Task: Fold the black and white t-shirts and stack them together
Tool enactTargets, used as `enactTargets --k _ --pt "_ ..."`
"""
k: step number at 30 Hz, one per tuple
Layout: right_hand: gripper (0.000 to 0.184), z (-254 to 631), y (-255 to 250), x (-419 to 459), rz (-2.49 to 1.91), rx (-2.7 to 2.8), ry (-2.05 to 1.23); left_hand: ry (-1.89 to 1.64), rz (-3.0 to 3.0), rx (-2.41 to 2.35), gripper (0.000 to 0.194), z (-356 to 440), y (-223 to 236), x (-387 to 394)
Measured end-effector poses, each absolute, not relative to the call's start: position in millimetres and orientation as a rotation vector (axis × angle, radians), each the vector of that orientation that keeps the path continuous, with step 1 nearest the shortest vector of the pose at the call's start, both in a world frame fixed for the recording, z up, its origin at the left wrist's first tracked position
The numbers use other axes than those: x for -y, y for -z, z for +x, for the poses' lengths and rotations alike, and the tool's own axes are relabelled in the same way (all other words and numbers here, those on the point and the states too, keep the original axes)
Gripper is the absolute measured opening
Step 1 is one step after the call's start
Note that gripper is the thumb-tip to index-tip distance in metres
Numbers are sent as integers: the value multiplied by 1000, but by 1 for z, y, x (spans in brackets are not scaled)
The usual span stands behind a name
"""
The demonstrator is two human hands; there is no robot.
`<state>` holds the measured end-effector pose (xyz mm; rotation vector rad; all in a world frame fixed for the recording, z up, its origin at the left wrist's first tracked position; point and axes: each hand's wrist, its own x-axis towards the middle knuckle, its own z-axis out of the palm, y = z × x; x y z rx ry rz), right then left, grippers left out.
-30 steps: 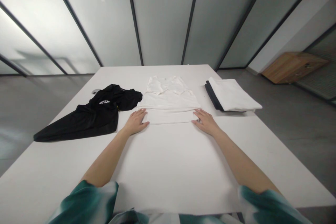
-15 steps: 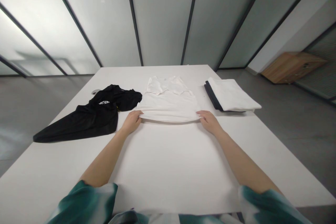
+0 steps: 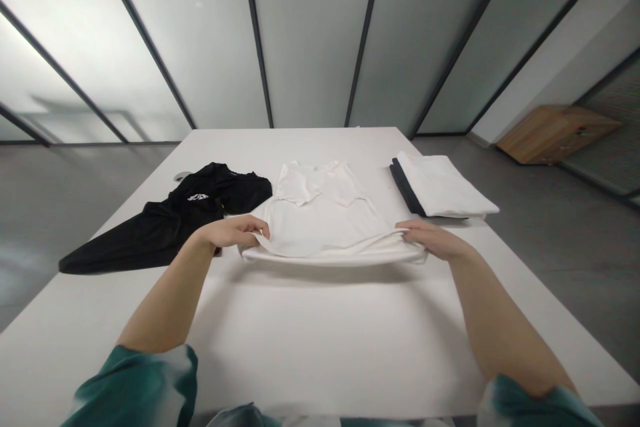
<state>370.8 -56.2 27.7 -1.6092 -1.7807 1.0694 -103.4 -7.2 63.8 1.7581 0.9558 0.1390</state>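
Note:
A white T-shirt (image 3: 325, 220) lies in the middle of the table, its sleeves folded inward at the far end. My left hand (image 3: 237, 230) is closed on the left corner of its near edge. On the other side, my right hand (image 3: 427, 237) grips the right corner. Between the two hands the near edge is raised slightly off the table and sags, with a lower layer of cloth hanging beneath it. The fingertips are partly hidden in the fabric. A black garment (image 3: 165, 220) with a small white print lies just left of my left hand.
The white table (image 3: 330, 340) reaches forward to a frosted glass partition (image 3: 310, 40). Folded white cloth (image 3: 445, 183) rests on folded dark cloth (image 3: 406, 187) at the right. Beyond, a wooden cabinet (image 3: 555, 133) stands on the floor. A small pale object (image 3: 181, 176) lies behind the black garment.
Both hands have moved apart and nearer to me, pulling the T-shirt's near edge along. That edge is now wider and raised, and the folded sleeves have shifted slightly toward me.

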Motion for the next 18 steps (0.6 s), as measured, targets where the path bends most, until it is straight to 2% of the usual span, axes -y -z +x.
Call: enactTargets --k 3,5,8,10,13,18 --pt "20 360 -27 33 -1513 1538 -1069 -535 1652 -1034 27 -95 -64 -14" --pt "19 346 -20 5 -1485 1452 -914 -825 1639 -1224 29 -80 -51 -39" --pt "17 321 -2 -38 -1624 1457 -702 -969 1741 -1682 23 -52 -20 -76" --pt "20 305 11 -55 -1793 1616 -582 -808 1868 -1854 25 -35 2 -89" --pt "30 291 31 -59 -1870 1943 -459 -522 2193 -1821 32 -19 28 -88" --pt "42 295 49 -31 -1871 2182 -209 -332 2461 -1823 35 -20 44 -57"
